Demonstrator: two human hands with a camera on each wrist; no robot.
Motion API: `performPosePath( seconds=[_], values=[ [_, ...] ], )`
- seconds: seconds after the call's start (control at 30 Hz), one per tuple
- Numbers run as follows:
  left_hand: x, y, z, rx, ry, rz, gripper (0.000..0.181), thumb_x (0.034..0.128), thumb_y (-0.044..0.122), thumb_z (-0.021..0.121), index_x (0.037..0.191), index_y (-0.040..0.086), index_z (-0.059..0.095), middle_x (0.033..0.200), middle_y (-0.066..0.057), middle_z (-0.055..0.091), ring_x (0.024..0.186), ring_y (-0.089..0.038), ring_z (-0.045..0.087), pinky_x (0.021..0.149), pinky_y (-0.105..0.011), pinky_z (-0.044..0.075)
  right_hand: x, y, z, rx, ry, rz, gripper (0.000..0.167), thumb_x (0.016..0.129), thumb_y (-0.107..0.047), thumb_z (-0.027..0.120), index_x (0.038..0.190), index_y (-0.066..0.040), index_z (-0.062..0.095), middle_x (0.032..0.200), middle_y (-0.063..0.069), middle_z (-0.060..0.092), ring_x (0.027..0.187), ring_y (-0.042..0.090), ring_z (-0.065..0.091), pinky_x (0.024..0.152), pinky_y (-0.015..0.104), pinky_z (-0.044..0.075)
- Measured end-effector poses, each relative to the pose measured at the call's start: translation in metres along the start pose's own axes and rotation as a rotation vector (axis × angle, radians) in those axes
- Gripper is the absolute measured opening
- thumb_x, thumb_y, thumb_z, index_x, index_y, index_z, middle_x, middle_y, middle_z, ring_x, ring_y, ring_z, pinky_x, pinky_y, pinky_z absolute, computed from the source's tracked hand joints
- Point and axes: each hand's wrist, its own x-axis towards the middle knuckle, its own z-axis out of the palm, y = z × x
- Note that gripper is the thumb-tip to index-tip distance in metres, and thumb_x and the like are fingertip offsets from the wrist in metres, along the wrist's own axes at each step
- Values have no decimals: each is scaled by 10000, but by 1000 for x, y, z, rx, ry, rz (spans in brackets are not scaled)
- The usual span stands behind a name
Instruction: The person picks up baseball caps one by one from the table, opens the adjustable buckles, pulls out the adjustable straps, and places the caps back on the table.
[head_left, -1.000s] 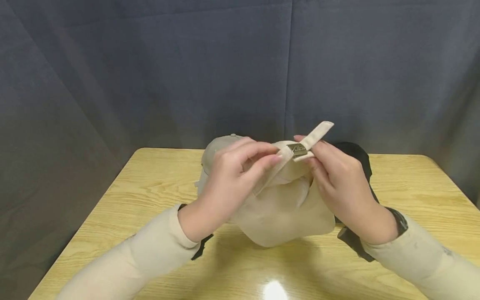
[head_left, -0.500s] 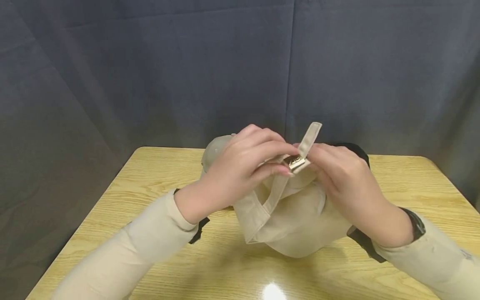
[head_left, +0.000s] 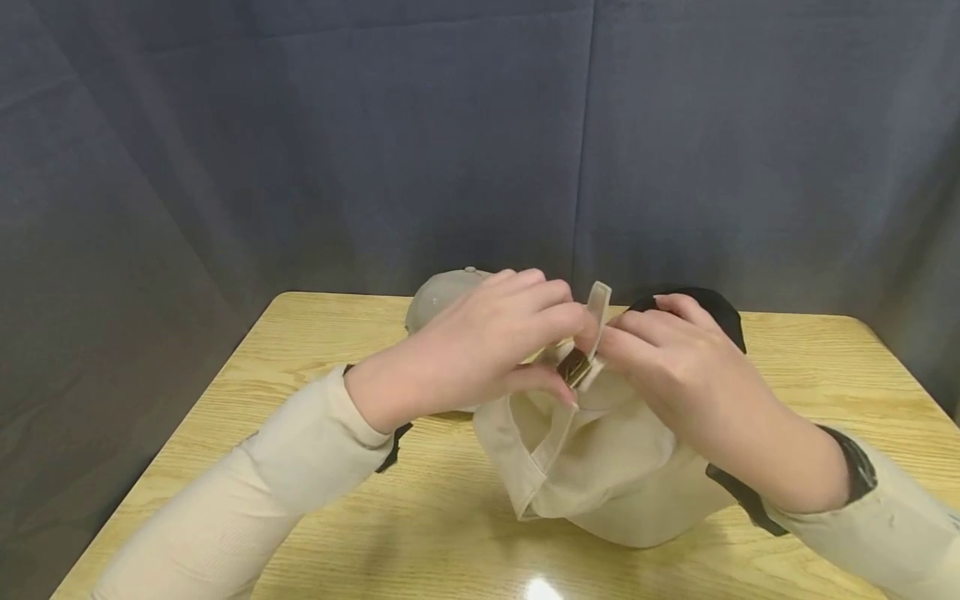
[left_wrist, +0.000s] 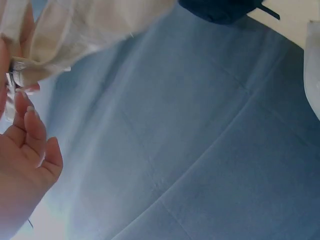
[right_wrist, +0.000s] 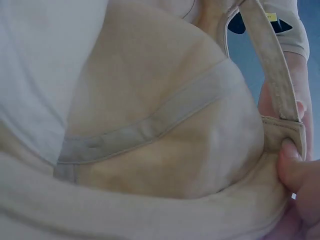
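A beige cap (head_left: 622, 483) is held between both hands, its back strap and opening toward the left in the head view. My left hand (head_left: 472, 346) pinches at the metal buckle (head_left: 574, 367) with thumb and index finger. The loose strap end (head_left: 599, 304) stands up between the two hands. My right hand (head_left: 693, 379) grips the cap's edge just right of the buckle. In the right wrist view, its thumb (right_wrist: 290, 162) presses on the band where the strap (right_wrist: 275, 65) joins, and the cap's inside lining shows. Fingers partly cover the buckle.
A grey cap (head_left: 442, 296) sits on the wooden table (head_left: 330, 333) behind my left hand. Behind my right hand lies a black cap (head_left: 708, 312). A dark curtain (head_left: 375, 150) hangs beyond the table's back edge.
The beige cap and buckle have come lower and tilted. My left fingers have shifted right from the strap to the buckle. The strap end now points nearly straight up.
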Motion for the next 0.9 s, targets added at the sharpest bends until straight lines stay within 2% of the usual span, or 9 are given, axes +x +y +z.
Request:
performPosePath(
  seconds=[0.13,0.23,0.37,0.6,0.73,0.8,0.9],
  values=[
    [1,3,0,25,-62,-18,458,661,443,756,941,137,562,807,67,527,749,-133,471,719,-251,353,-1,-1,-1,3,-9,-11,414,662,217,678,959,-69,643,791,58,637,689,249,584,762,563,461],
    [-1,5,1,69,-69,-21,461,664,473,734,931,144,553,798,83,526,741,-124,475,723,-250,350,-2,-1,-1,14,-10,-14,426,649,206,697,976,-65,650,812,66,660,707,253,605,768,567,464],
    [-3,6,4,117,-32,-8,473,662,502,718,928,147,552,789,88,521,723,-125,477,701,-250,349,-3,-1,0,25,-7,-14,434,637,213,699,970,-60,648,800,61,659,708,249,608,769,564,465],
    [-7,8,6,125,1,-24,454,680,495,711,921,149,543,811,85,531,736,-129,478,709,-253,346,-2,0,2,33,4,-15,409,647,222,668,944,-56,633,758,46,624,682,233,587,763,551,466],
    [-8,10,9,155,69,-32,429,717,480,722,826,138,489,758,76,489,701,-134,448,681,-256,333,-2,2,4,30,34,-15,444,625,239,664,966,-45,638,739,52,606,657,222,569,727,531,477],
    [-9,11,10,165,98,-61,444,715,469,741,776,133,456,722,68,455,682,-136,429,660,-260,322,-3,3,4,31,45,-13,469,611,243,678,982,-43,645,732,58,604,647,216,566,710,522,483],
    [-10,15,10,129,131,-155,446,686,440,792,801,126,495,724,58,453,683,-130,428,663,-251,338,-4,4,4,55,50,-2,497,597,265,661,998,-29,652,731,67,610,648,222,570,707,510,476]
  ],
)
